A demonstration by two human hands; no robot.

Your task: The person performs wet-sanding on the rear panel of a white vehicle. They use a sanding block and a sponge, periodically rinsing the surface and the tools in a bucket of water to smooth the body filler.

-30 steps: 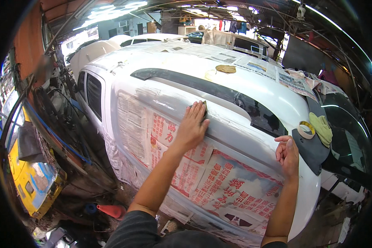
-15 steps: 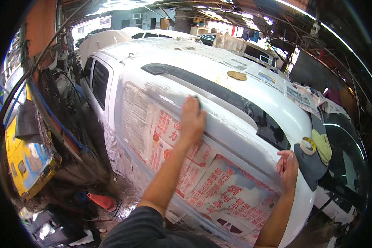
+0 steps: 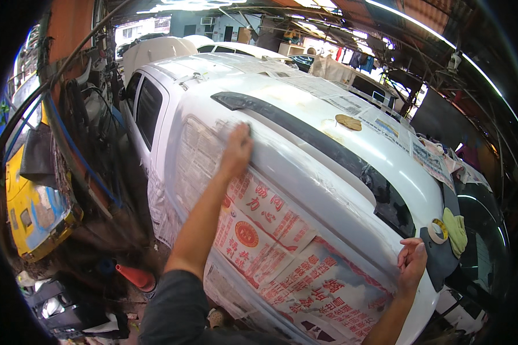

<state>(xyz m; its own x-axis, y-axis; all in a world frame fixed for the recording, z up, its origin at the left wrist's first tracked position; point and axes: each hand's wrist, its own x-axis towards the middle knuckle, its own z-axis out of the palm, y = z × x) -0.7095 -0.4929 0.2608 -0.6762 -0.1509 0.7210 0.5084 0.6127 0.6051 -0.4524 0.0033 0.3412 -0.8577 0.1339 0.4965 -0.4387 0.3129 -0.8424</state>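
Observation:
My left hand [image 3: 237, 150] presses a small dark pad [image 3: 249, 130] against the grey primed strip [image 3: 282, 179] along the roof edge of a white vehicle [image 3: 181, 80]. Most of the pad is hidden behind the fingers. Below that strip, newspaper with red print [image 3: 270, 230] masks the side window. My right hand [image 3: 411, 263] is at the rear roof edge, its fingers loosely curled with nothing visible in them. Just beyond it, a roll of tape [image 3: 437, 230] and a pale green cloth [image 3: 456, 233] lie on the dark rear part.
A black roof rail [image 3: 305, 129] runs above the strip. A brown disc [image 3: 348, 122] and newspaper sheets [image 3: 311, 84] lie on the roof. An orange cone [image 3: 135, 277] stands on the floor at left, near a yellow panel [image 3: 31, 201]. Other white vehicles are behind.
My left hand has slid with the pad forward along the strip, toward the left of the view. The right hand stays at the rear roof edge. The view has shifted slightly.

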